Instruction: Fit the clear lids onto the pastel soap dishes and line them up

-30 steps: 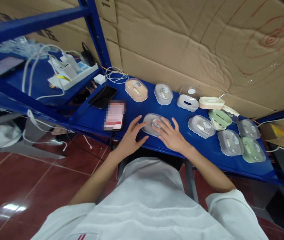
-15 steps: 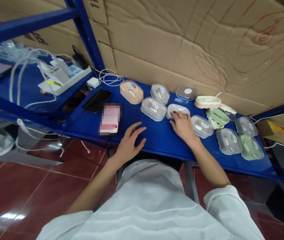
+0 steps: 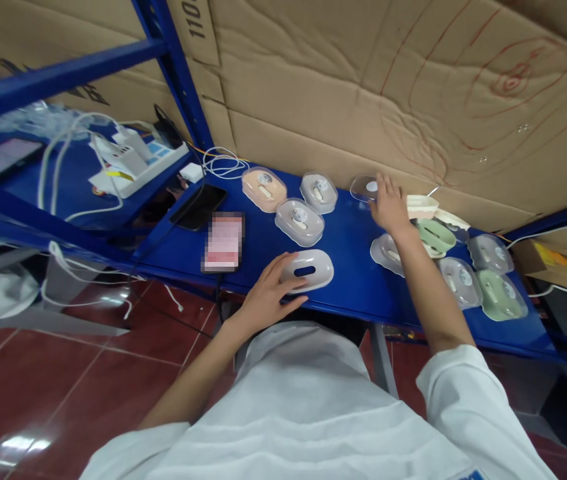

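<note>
My left hand [image 3: 274,288] is at the near edge of the table, its fingers and thumb around the left end of a pale grey oval soap dish [image 3: 320,265] with a dark slot in its middle. Farther back, my right hand [image 3: 392,203] reaches over the right end of a clear lid [image 3: 360,190] with a round white sticker; its fingers are apart, and part of the lid is hidden under them. Below the right forearm lies a lidded grey soap dish [image 3: 384,253], partly covered by the arm.
On the blue table [image 3: 348,267] sit lidded soap dishes: peach [image 3: 263,190], grey [image 3: 299,223] and green [image 3: 503,293]. Open green parts [image 3: 436,235] lie at the right. At the left are a lit phone [image 3: 223,241], a dark phone [image 3: 198,207] and cables. Cardboard [image 3: 313,93] stands behind.
The pale grey soap dish has come left and nearer, from under my right hand to my left. My right hand has moved back and right to the clear lid.
</note>
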`<state>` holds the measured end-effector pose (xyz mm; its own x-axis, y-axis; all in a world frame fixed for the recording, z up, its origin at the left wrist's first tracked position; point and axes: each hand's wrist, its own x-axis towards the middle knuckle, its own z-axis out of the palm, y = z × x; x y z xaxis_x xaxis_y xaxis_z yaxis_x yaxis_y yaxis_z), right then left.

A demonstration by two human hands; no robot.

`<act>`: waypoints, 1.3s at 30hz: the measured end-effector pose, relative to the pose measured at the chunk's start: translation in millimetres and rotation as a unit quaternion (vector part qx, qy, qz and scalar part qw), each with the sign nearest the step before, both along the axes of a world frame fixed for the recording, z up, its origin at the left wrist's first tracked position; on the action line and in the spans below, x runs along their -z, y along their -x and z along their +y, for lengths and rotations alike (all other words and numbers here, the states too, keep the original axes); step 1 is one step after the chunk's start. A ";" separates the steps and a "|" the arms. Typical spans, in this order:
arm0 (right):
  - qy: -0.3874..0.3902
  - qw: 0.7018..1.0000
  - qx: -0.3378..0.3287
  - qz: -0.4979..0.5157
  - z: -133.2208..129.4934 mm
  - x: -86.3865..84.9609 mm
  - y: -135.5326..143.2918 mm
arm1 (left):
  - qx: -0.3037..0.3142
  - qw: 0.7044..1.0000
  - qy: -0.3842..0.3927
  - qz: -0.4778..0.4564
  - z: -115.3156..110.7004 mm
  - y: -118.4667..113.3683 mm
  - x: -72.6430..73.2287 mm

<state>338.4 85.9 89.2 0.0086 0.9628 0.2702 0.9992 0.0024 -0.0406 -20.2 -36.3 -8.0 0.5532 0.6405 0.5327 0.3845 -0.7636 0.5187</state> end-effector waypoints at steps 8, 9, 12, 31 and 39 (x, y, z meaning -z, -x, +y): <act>0.030 0.996 -0.035 -0.070 -1.1 17.1 -0.7 | 0.017 0.999 0.014 -0.029 3.6 5.6 -3.3; 0.058 0.994 -0.059 -0.071 -6.5 18.9 1.9 | 0.019 0.999 0.013 -0.032 3.8 5.7 -3.4; 0.137 0.986 -0.077 -0.057 -15.4 24.6 9.0 | 0.014 0.999 0.013 -0.034 3.9 6.3 -4.1; 0.024 0.980 -0.172 0.102 -184.8 56.5 36.7 | 0.073 0.995 0.058 -0.046 7.0 15.1 -8.5; 0.037 0.996 0.076 -0.034 -42.0 -14.1 -83.2 | 0.057 0.997 0.044 -0.039 6.6 11.8 -5.0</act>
<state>421.6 43.9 103.3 0.1407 0.9690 0.2033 0.9881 -0.1503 0.0328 -32.0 -29.8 -3.0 0.5848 0.6219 0.5208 0.2539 -0.7502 0.6106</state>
